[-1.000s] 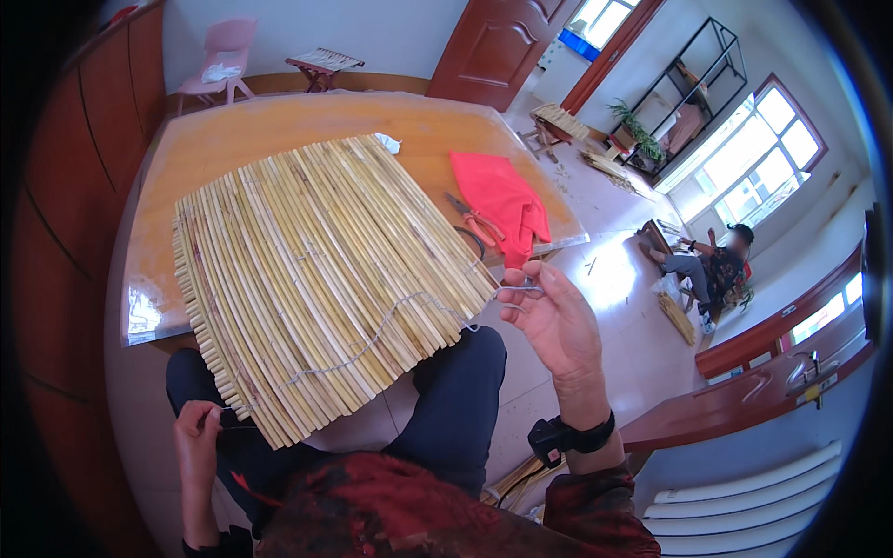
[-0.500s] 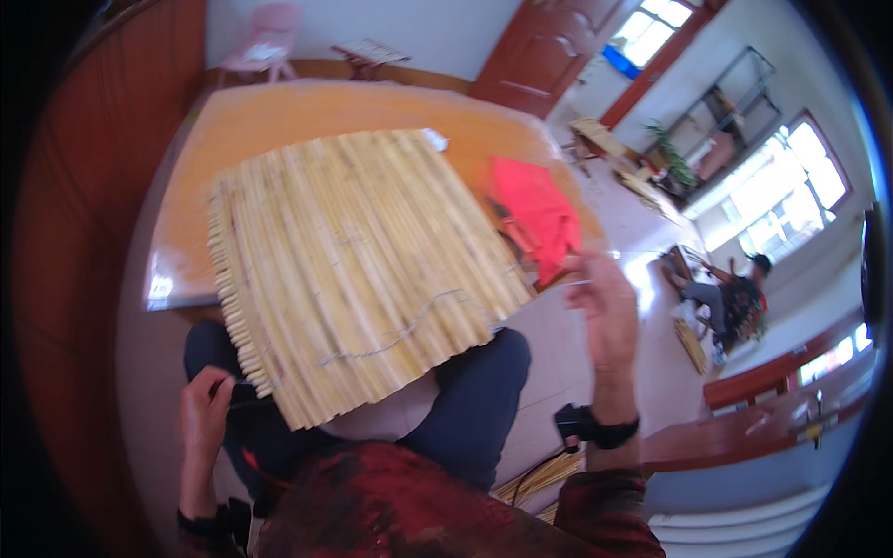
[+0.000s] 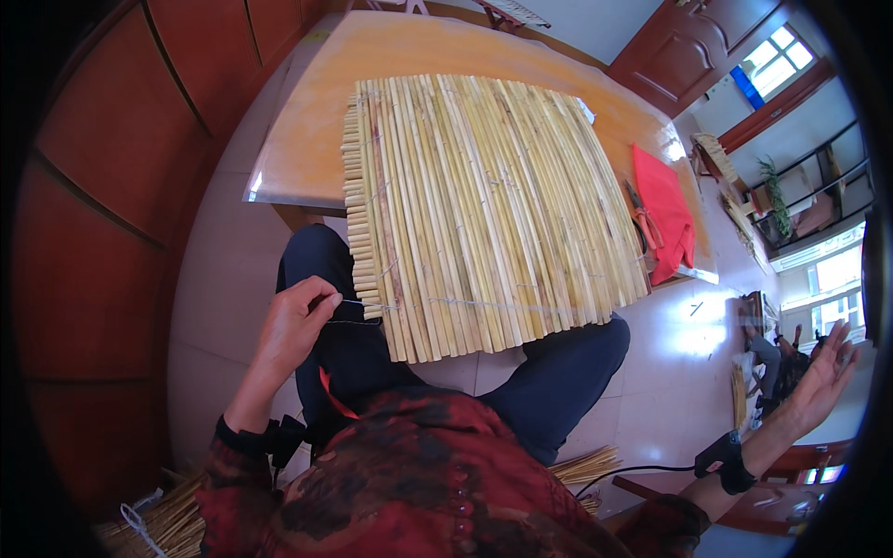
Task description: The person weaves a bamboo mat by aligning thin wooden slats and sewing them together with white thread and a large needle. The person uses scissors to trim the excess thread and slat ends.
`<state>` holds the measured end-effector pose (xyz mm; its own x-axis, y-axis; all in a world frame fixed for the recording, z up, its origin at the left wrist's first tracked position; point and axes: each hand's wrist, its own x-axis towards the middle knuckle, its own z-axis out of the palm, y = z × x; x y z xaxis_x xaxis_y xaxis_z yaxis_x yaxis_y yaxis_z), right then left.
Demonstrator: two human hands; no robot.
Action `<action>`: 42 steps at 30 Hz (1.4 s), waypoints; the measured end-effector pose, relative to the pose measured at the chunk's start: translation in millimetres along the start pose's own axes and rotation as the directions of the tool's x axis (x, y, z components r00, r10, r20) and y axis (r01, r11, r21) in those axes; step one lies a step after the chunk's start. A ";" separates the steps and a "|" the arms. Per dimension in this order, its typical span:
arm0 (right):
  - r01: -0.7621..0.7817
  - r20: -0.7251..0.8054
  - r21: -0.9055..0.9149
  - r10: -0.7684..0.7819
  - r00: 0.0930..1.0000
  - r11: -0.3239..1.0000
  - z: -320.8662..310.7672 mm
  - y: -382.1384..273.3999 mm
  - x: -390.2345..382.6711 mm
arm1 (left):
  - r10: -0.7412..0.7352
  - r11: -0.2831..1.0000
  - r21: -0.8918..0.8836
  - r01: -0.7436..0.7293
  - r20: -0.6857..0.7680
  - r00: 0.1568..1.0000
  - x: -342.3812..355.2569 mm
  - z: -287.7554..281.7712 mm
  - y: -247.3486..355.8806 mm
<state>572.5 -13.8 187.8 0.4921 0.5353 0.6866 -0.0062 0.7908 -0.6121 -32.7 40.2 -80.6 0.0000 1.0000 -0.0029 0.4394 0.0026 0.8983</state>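
Thumb and fingers pinched together, a seated worker's left hand [image 3: 298, 321] grips a thin strand [image 3: 352, 301] left of center in the frame. The strand runs the short way rightward to the lower left corner of a mat of pale reeds [image 3: 484, 205], which fills the middle of the picture. The mat lies up and to the right of this hand, its reeds running lengthwise from the top of the frame toward the bottom with a slight lean, while a line of binding [image 3: 474, 303] crosses them near the lower edge.

The left hand is the nearer, just beside that corner. The right hand [image 3: 820, 379], at the far right of the frame, is well apart from the mat, palm open, fingers extended; no object shows in it.

The mat's upper part rests on an orange-brown table [image 3: 312, 107], its lower end above the worker's lap. Pliers [image 3: 648, 229] and a red cloth [image 3: 667, 200] lie beside its right edge. Bundled reeds [image 3: 177, 521] occupy the lower left corner.
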 end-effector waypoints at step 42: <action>-0.048 -0.060 -0.011 0.047 0.997 0.999 82.5 68.9 -34.1 | 0.028 0.999 -0.034 -0.013 0.486 0.874 -38.3 21.0 68.6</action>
<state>483.5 46.9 154.7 0.5427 0.5532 0.6321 -0.0206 0.7610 -0.6484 16.3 2.1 -28.1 0.4487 0.8732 -0.1904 0.4081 -0.0107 0.9129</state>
